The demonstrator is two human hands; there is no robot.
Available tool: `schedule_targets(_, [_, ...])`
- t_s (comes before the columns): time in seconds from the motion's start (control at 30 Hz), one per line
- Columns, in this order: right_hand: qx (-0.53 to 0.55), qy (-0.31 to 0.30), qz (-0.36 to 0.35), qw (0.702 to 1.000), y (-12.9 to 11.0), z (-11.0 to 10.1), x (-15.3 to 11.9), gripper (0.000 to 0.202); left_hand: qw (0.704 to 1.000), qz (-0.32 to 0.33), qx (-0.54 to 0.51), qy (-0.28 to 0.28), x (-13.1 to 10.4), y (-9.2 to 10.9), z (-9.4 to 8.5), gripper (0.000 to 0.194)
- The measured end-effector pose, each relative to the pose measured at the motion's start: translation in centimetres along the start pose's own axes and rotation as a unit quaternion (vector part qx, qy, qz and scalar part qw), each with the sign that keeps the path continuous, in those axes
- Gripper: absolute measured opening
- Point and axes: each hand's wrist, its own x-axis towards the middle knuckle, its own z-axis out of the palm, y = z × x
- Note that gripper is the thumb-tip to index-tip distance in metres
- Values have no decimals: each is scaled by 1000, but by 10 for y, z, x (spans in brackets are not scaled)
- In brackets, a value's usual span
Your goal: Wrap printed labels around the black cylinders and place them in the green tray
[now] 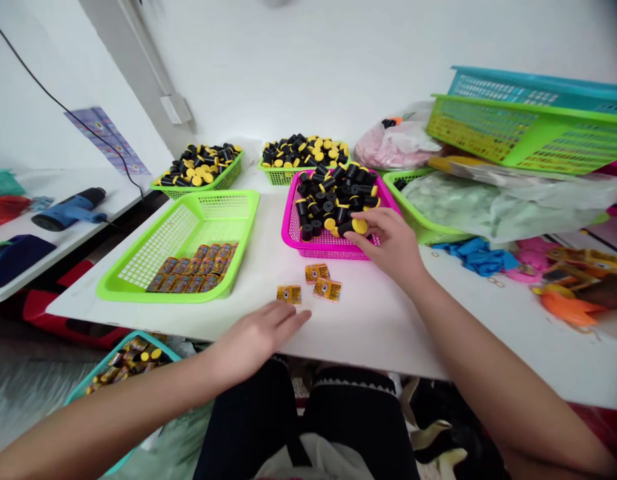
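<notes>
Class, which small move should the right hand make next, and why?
Probably lift the black-and-yellow piece clear of the pink basket: the right hand has fingers at its yellow end, and the left hand is by three small printed labels.

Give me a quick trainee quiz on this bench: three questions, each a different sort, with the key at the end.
1. How many loose printed pieces lie on the white table by the left hand?
2. True or false: in the light green basket at the left, bare mesh shows behind the rows of printed pieces.
3. Which has its fingers on a black-and-yellow piece at the magenta basket?
A) left hand
B) right hand
C) both

Key: 1 three; 2 true; 3 B.
</notes>
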Motion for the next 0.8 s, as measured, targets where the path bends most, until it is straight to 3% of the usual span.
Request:
schedule_targets(0.13, [37,29,15,999,1,4,-2,30,967,-110,-203,108,49,-18,-11,17])
schedule_targets(0.23, [50,24,10,998,1,6,-3,31,897,-188,-357,180,88,-30,-4,23])
schedule_targets(0.33, [56,14,-2,998,1,6,-4,30,813,-209,-505,202,113,-39,12,42])
schedule_targets(0.43, [67,12,3,998,0,5,-5,30,766,-221,-579,172,117,-46,28,36])
schedule_targets(0.57, [88,1,20,996,-7,6,-7,30,731,-259,-615,139,107,-50,37,24])
schedule_targets(0.67, [134,-10,37,990,-15,7,-9,33,726,-273,-620,117,103,-47,38,32])
schedule_targets(0.8, [212,-34,77,974,-22,5,-10,39,725,-220,-645,103,104,-42,42,52])
